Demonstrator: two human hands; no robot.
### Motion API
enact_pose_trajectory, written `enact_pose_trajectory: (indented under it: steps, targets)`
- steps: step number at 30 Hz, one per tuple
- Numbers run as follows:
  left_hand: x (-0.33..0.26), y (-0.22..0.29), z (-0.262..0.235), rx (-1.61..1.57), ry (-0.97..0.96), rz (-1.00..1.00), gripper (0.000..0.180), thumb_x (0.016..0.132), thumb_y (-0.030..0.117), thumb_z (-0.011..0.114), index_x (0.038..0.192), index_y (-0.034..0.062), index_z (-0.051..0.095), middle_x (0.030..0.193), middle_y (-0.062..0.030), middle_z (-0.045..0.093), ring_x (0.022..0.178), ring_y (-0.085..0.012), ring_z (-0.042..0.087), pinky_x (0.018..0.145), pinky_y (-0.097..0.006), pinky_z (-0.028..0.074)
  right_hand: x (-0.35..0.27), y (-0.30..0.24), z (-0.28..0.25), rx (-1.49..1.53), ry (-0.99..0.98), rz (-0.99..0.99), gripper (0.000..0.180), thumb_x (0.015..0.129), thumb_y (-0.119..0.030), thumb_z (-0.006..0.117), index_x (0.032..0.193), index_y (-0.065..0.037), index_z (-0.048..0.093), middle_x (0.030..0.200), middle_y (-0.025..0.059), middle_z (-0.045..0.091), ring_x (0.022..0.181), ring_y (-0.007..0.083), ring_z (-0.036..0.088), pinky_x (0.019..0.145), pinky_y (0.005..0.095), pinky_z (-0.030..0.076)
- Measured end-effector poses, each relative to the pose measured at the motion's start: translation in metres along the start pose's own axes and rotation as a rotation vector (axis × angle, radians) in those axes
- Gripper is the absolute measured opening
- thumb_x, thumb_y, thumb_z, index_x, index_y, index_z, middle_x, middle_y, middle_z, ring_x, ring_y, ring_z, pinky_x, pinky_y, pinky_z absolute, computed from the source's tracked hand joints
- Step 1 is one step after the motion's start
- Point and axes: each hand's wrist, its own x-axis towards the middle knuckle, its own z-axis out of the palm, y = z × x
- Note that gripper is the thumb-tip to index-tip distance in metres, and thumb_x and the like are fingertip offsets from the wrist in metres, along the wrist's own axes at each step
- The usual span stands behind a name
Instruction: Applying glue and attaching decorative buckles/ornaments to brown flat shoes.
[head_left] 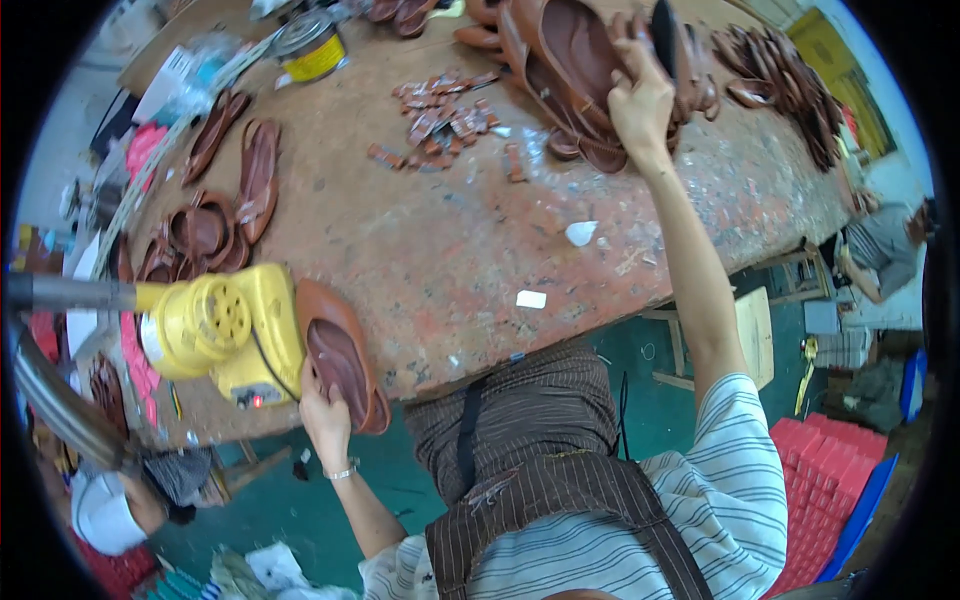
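My left hand (325,420) is closed around the heel end of a brown leather shoe (347,388). The shoe lies tilted at the table's near edge, right beside a yellow machine (262,325) with a vented round housing. Stretched far across the table, my right hand (640,105) is at a pile of brown sandals (585,60). Its fingers are curled on one shoe there, next to a dark sole (663,35); part of the grip is hidden.
Loose brown strap pieces (440,125) lie mid-table. More sandals stand at left (258,180) and far right (790,80). A yellow-labelled tin (310,48) stands at the back. Red boxes (820,490) are stacked on the floor at right; another person (885,250) sits beyond.
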Motion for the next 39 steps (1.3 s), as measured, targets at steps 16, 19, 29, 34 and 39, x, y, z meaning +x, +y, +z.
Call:
enact_pose_trajectory:
  steps: [16, 19, 29, 34, 39]
  targets:
    - [-0.002, -0.003, 0.021, -0.968, -0.017, -0.445, 0.085, 0.090, 0.068, 0.027, 0.149, 0.0077, 0.016, 0.150, -0.0100, 0.028, 0.136, -0.0251, 0.031, 0.109, -0.042, 0.029, -0.232, -0.238, 0.080, 0.677, -0.734, 0.190, 0.031, 0.074, 0.009, 0.048, 0.104, 0.001, 0.054, 0.094, 0.0223, 0.059, 0.086, 0.0427, 0.059, 0.074, 0.0446, 0.049]
    - [-0.017, -0.010, 0.012, -0.902, -0.052, -0.400, 0.077, 0.094, 0.055, 0.044, 0.147, 0.0048, 0.021, 0.151, -0.0116, 0.024, 0.137, -0.0244, 0.026, 0.111, -0.040, 0.025, -0.243, -0.227, 0.049, 0.737, -0.833, 0.300, 0.030, 0.082, -0.002, 0.056, 0.111, -0.001, 0.055, 0.098, 0.0217, 0.061, 0.088, 0.0406, 0.061, 0.075, 0.0436, 0.051]
    - [0.004, 0.017, 0.019, -0.677, 0.133, -0.145, 0.069, 0.088, 0.007, 0.059, 0.146, -0.0007, 0.023, 0.151, -0.0141, 0.025, 0.135, -0.0240, 0.031, 0.111, -0.035, 0.021, -0.213, -0.070, -0.067, -0.126, -0.098, 0.291, 0.075, 0.070, -0.010, 0.076, 0.132, 0.002, 0.036, 0.116, 0.0190, 0.051, 0.109, 0.0371, 0.048, 0.094, 0.0437, 0.038]
    - [0.017, 0.016, 0.022, -0.610, 0.169, -0.099, 0.069, 0.088, 0.010, 0.060, 0.145, -0.0025, 0.023, 0.151, -0.0135, 0.025, 0.135, -0.0233, 0.029, 0.112, -0.034, 0.020, -0.210, -0.035, -0.062, -0.112, -0.248, 0.500, 0.080, 0.066, -0.017, 0.080, 0.132, -0.002, 0.038, 0.114, 0.0165, 0.053, 0.105, 0.0333, 0.050, 0.092, 0.0438, 0.038]
    - [0.019, 0.020, 0.010, -0.524, 0.092, -0.296, 0.068, 0.088, 0.012, 0.059, 0.145, -0.0033, 0.024, 0.150, -0.0141, 0.027, 0.135, -0.0228, 0.030, 0.111, -0.033, 0.020, -0.207, -0.019, -0.054, -0.146, -0.302, 0.403, 0.049, 0.070, -0.022, 0.077, 0.112, -0.006, 0.057, 0.105, 0.0111, 0.059, 0.101, 0.0301, 0.052, 0.093, 0.0422, 0.035]
